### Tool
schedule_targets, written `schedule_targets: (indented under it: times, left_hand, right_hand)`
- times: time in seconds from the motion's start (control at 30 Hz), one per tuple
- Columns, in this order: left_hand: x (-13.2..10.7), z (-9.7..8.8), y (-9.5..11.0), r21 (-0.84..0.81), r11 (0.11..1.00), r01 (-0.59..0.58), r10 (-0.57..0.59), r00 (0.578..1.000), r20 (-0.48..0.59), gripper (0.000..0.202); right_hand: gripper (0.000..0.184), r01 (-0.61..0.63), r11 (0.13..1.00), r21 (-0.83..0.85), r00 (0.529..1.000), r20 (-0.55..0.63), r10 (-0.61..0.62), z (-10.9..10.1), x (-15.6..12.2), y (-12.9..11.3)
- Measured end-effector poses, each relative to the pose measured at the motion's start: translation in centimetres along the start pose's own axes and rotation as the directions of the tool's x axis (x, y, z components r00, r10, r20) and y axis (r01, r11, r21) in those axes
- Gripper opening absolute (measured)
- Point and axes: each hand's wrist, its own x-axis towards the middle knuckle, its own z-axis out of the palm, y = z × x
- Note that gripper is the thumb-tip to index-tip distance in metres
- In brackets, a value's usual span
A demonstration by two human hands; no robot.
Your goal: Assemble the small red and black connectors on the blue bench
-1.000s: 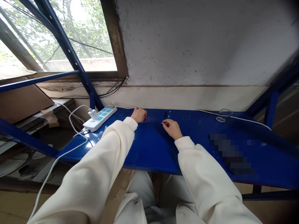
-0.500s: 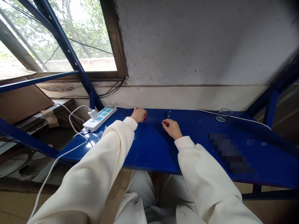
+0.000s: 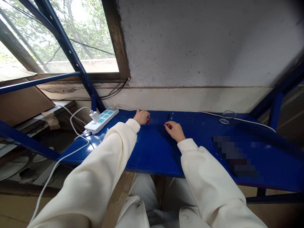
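Bench (image 3: 156,152) lies blue before me. My right hand (image 3: 175,130) pinches a small piece (image 3: 164,125), too tiny to name, just nearer me than the black piece (image 3: 168,116). Left of the black piece, apart from the other, my left hand (image 3: 142,117) bends over a red piece (image 3: 148,121); whether it grips, I can't tell. A clear piece (image 3: 172,115) sits just right of the black piece.

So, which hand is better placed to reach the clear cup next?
Probably the right hand: though it seems to pinch something small, it is nearer the clear cup than the left hand.
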Motion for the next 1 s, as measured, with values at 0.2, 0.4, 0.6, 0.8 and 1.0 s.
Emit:
schedule_targets:
  times: [0.2, 0.4, 0.6, 0.8, 1.0]
  left_hand:
    - [-0.1, 0.0, -0.1, 0.005, 1.000, 0.001, -0.001, 1.000, 0.010, 0.017]
    - [-0.7, -0.7, 0.9, -0.084, 0.996, 0.003, -0.015, 0.990, -0.139, 0.026]
    - [-2.5, -0.2, 6.1, -0.455, 0.889, -0.052, -0.219, 0.824, -0.522, 0.027]
    - [-3.5, 4.4, 10.4, -0.686, 0.720, -0.109, -0.301, 0.841, -0.449, 0.024]
    - [-3.6, 6.1, 9.8, -0.734, 0.678, -0.043, -0.338, 0.868, -0.364, 0.022]
  right_hand:
    - [0.025, 0.001, 1.000, 0.000, 1.000, -0.004, -0.001, 0.0, 0.0, -0.1]
    - [0.023, -0.004, 1.000, -0.022, 1.000, -0.009, 0.004, 0.1, 0.1, 0.1]
    - [0.020, -0.045, 0.997, -0.070, 0.999, -0.011, 0.044, 0.1, 0.2, 0.2]
    - [0.017, -0.178, 0.968, -0.179, 0.984, -0.052, 0.171, 0.1, 0.1, 1.0]
    - [0.029, -0.422, 0.900, -0.105, 0.894, -0.212, 0.395, -0.3, 0.9, 3.5]
